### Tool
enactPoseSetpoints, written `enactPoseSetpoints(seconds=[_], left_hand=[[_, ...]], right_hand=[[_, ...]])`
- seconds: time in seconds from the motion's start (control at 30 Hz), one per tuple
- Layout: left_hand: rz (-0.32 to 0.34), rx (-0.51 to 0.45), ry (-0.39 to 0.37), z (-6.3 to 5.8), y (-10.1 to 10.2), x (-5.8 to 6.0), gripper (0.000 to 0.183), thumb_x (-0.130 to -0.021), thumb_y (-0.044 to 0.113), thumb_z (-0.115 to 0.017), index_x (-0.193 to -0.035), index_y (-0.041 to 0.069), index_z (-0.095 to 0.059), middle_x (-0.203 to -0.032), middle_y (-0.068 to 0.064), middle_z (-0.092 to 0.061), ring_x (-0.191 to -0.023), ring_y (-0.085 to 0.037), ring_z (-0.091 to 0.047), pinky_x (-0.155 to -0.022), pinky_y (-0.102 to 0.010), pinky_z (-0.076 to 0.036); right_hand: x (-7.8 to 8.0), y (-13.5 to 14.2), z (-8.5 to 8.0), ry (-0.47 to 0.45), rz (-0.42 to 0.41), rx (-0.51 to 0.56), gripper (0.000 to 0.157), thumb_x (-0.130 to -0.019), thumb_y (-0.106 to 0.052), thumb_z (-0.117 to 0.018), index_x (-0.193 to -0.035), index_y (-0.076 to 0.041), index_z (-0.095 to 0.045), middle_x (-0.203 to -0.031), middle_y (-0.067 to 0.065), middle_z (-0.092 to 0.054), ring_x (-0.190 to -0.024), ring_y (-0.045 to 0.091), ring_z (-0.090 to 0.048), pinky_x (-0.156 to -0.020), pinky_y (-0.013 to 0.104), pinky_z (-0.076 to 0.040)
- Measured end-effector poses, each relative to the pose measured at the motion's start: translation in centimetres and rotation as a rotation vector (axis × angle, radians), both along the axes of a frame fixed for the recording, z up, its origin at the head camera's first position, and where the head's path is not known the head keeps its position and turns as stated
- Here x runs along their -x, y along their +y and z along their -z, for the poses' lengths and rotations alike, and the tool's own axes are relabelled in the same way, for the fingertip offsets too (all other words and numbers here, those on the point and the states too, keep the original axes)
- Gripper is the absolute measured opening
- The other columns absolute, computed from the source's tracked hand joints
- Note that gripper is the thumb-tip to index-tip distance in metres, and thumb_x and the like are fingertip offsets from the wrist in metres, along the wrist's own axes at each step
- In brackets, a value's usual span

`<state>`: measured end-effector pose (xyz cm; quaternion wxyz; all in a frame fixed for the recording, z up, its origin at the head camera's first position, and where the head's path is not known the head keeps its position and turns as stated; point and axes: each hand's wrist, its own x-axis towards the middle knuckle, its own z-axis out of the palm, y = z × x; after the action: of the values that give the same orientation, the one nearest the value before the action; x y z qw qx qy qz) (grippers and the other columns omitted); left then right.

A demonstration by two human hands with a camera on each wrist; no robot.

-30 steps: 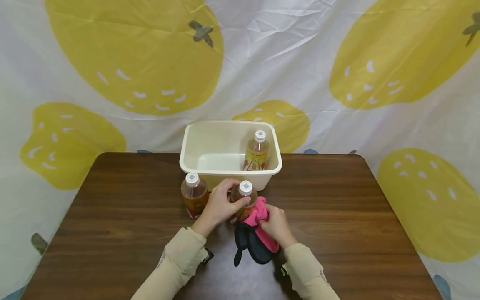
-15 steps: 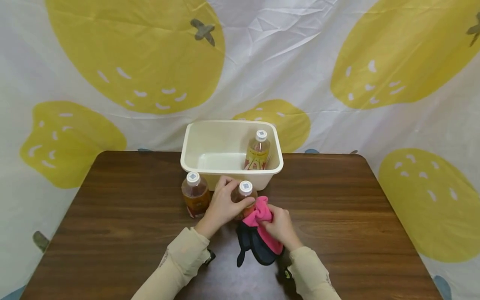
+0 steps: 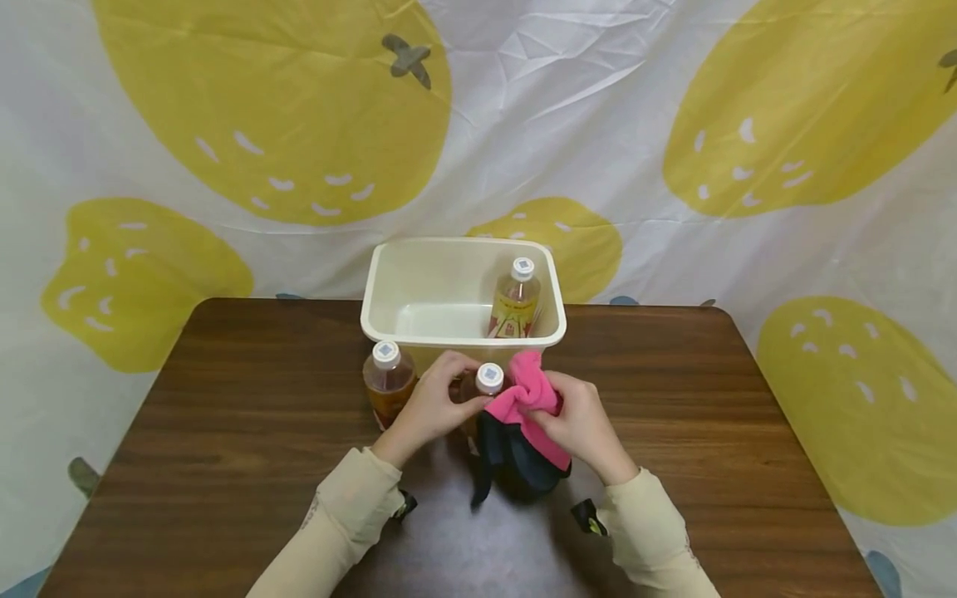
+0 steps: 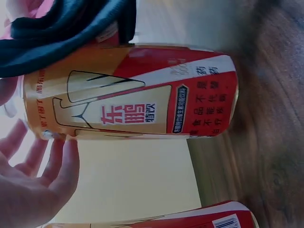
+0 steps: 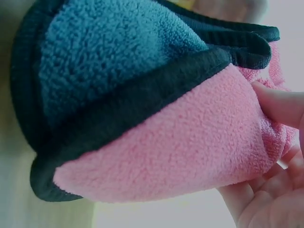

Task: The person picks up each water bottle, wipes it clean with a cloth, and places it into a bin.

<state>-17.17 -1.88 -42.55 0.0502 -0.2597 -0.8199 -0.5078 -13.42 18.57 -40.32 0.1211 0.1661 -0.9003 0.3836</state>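
A drink bottle [image 3: 489,379] with a white cap stands upright on the table, its red and gold label [image 4: 128,104] facing the left wrist view. Fingers and thumb of my left hand [image 3: 436,400] grip it around the upper part, below the cap. My right hand [image 3: 586,422] pinches a bunched cloth [image 3: 527,397], pink on one side and dark with black edging on the other. The cloth lies up against the bottle's right side near the shoulder and hides part of it, its dark end hanging down. In the right wrist view, the thumb [image 5: 280,105] presses into the pink side.
A cream plastic bin [image 3: 449,341] stands just behind, with a yellow-labelled bottle [image 3: 514,307] upright at its right end. Left of my left hand is another capped bottle [image 3: 389,389]. The brown wooden table [image 3: 247,432] meets a lemon-print curtain [image 3: 546,108] at the back.
My right hand has risen with the cloth, from low on the bottle's right side to near its shoulder. My left hand keeps its grip on the bottle, which stays in place.
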Motion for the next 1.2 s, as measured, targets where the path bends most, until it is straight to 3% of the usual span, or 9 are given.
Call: enactPoseSetpoints(seconds=[0.27,0.57,0.87,1.07,1.2], left_hand=[[0.084,0.078,0.021,-0.2,-0.4,0.6,0.034,-0.075,0.004,-0.069,-0.107,0.0,-0.059,-0.102,-0.013,-0.06,-0.092,-0.023,-0.055,-0.081,-0.036,-0.048],[-0.004,0.12,0.041,-0.3,-0.1,0.1,0.034,-0.074,0.011,-0.071,-0.107,0.004,-0.063,-0.101,-0.01,-0.064,-0.087,-0.021,-0.057,-0.076,-0.035,-0.048],[-0.066,0.09,0.03,-0.2,0.2,-0.1,0.034,-0.072,0.016,-0.074,-0.103,0.006,-0.065,-0.1,-0.007,-0.065,-0.088,-0.019,-0.058,-0.075,-0.033,-0.047],[-0.043,0.076,-0.002,-0.2,0.2,0.0,0.034,-0.072,0.016,-0.075,-0.102,0.004,-0.064,-0.099,-0.009,-0.065,-0.086,-0.019,-0.057,-0.073,-0.031,-0.047],[-0.043,0.058,-0.032,-0.2,0.1,0.0,0.034,-0.072,0.014,-0.075,-0.103,0.004,-0.064,-0.101,-0.009,-0.065,-0.09,-0.02,-0.057,-0.077,-0.032,-0.047]], right_hand=[[1.0,-0.5,-1.6,-0.026,-0.054,-0.032,0.022,-0.067,-0.004,-0.077,-0.086,-0.006,-0.065,-0.074,0.003,-0.062,-0.062,0.013,-0.05,-0.056,0.025,-0.044],[1.2,-0.8,-1.1,-0.026,-0.044,-0.062,0.019,-0.067,-0.002,-0.075,-0.084,-0.006,-0.065,-0.072,0.003,-0.062,-0.061,0.013,-0.05,-0.056,0.025,-0.045],[0.6,-0.4,2.3,0.04,0.011,-0.018,0.019,-0.064,0.005,-0.071,-0.074,-0.006,-0.058,-0.061,0.001,-0.053,-0.055,0.014,-0.044,-0.051,0.026,-0.039],[0.5,-0.4,7.3,-0.051,0.028,-0.114,0.021,-0.062,0.005,-0.068,-0.07,-0.01,-0.054,-0.059,0.0,-0.053,-0.054,0.012,-0.042,-0.05,0.024,-0.036],[0.4,-0.6,8.8,-0.075,0.039,-0.107,0.019,-0.062,0.004,-0.067,-0.068,-0.009,-0.055,-0.058,0.0,-0.053,-0.053,0.014,-0.042,-0.049,0.024,-0.036]])
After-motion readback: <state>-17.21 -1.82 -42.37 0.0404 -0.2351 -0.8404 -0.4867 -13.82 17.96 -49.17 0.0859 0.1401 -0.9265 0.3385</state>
